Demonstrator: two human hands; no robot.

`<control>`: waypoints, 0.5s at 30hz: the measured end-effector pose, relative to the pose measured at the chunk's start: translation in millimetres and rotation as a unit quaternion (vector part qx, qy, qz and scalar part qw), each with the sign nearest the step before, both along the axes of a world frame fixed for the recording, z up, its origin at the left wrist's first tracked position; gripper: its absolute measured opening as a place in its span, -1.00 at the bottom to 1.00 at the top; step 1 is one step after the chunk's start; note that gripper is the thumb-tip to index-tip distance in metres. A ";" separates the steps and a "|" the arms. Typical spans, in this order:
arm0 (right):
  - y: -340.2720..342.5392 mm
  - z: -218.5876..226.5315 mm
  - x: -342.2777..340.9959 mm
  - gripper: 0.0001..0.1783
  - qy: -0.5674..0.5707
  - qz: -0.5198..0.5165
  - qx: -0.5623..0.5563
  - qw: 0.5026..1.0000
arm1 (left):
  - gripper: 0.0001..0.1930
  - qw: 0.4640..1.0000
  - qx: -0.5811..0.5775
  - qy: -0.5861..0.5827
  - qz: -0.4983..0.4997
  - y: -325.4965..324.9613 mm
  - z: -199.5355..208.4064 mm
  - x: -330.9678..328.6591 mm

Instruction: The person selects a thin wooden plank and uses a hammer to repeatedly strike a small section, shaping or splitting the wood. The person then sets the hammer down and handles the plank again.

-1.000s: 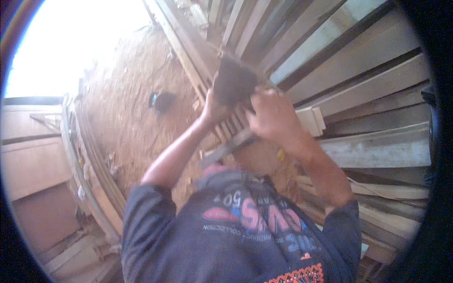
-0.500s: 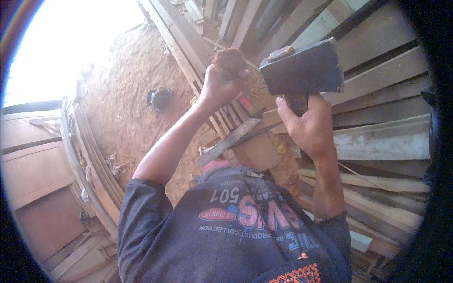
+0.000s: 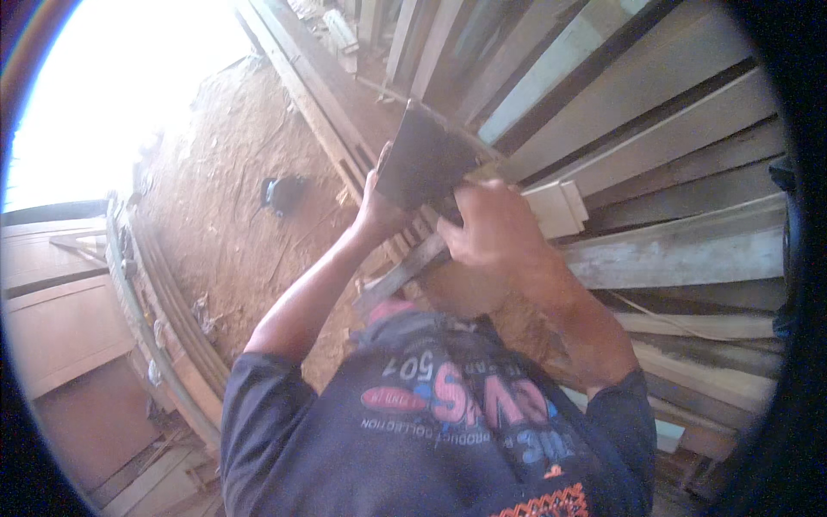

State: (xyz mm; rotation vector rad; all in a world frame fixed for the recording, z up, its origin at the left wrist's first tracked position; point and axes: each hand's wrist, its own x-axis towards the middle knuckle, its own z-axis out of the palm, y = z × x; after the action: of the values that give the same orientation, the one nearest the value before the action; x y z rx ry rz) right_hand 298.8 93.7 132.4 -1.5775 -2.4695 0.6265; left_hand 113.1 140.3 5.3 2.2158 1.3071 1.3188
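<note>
My right hand (image 3: 495,224) is wrapped round the handle of a large dark mallet (image 3: 424,162). The mallet's blocky head is over my left hand (image 3: 375,209) and hides its fingers. Half a second ago that hand was closed round the frayed brown top of what looks like a chisel handle; the handle and its lower end are now out of sight behind the mallet. Beneath my hands lies a long timber beam (image 3: 323,90) with slots cut near its edge. A narrow grey wooden strip (image 3: 405,277) slants across between the beam and my body.
Many boards (image 3: 672,138) lean and lie in rows along the right. A dark power tool (image 3: 280,194) rests on the brown dirt floor (image 3: 220,155) to the left. Curved strips (image 3: 168,302) and wooden panels (image 3: 73,332) stand at the far left.
The mallet has swung left and down from beside my left hand to over it, its head tilting. My right arm has moved inward. The left hand is slightly lower.
</note>
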 end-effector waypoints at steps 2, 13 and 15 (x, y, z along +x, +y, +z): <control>-3.3 -0.5 6.7 -0.68 0.046 0.003 0.037 0.998 | -0.63 0.974 -0.212 -0.074 -0.021 -20.7 -13.5 -5.1; -9.1 -42.8 8.9 -0.80 0.267 -0.072 0.030 0.961 | -0.61 0.933 -0.181 -0.299 0.081 -4.2 11.9 -3.5; -16.6 -56.6 30.9 -0.84 0.213 -0.223 -0.182 0.934 | -0.73 0.931 -0.226 -0.259 0.119 -13.2 40.4 -10.1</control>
State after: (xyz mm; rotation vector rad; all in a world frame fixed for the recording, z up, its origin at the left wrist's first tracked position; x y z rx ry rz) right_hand 329.8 77.1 75.8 -1.8021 -1.6752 1.2342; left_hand 103.0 127.1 45.7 1.3180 1.4977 1.3783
